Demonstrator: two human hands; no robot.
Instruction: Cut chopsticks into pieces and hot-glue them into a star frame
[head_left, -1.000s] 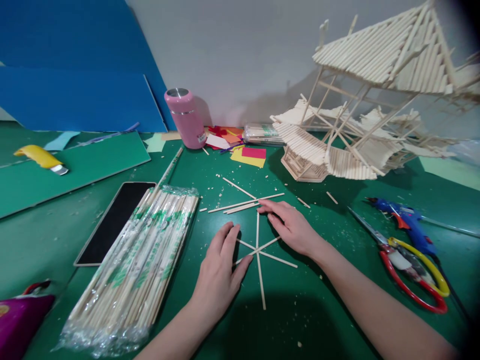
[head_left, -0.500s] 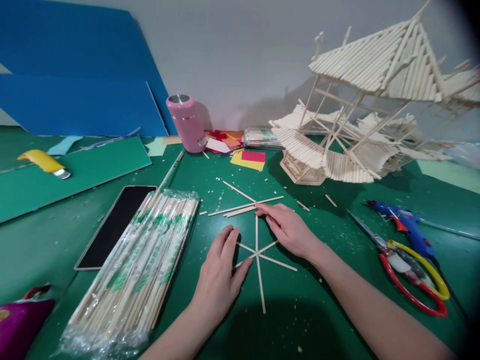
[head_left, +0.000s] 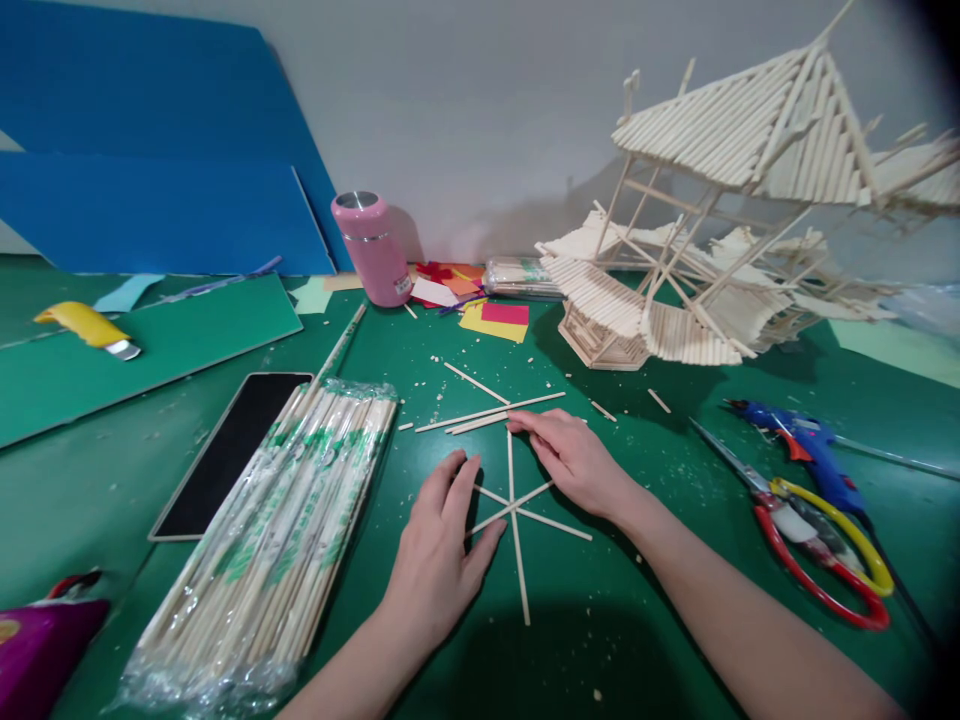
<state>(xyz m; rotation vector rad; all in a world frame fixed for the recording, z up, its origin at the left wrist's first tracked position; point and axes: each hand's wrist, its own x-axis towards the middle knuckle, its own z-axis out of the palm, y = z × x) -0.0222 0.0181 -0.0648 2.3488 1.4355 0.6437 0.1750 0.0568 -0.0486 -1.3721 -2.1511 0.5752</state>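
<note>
Thin wooden sticks crossed at one middle point form a star (head_left: 514,562) on the green tabletop. My left hand (head_left: 435,535) rests at the star's left side with thumb and fingers apart, its fingers partly covering the left stick ends. At the top end of the star, my right hand (head_left: 576,462) stretches its fingers forward. Its fingertips are by the upright stick's end and the loose sticks (head_left: 480,414) just beyond; whether they press on either, I cannot tell. No stick is gripped in the left hand.
Left lie a plastic-wrapped bundle of sticks (head_left: 292,530), a phone (head_left: 225,450) and a yellow utility knife (head_left: 86,325). A pink flask (head_left: 373,250) stands behind. At right are a stick-built pavilion model (head_left: 697,240), scissors (head_left: 795,530) and a blue glue gun (head_left: 806,445).
</note>
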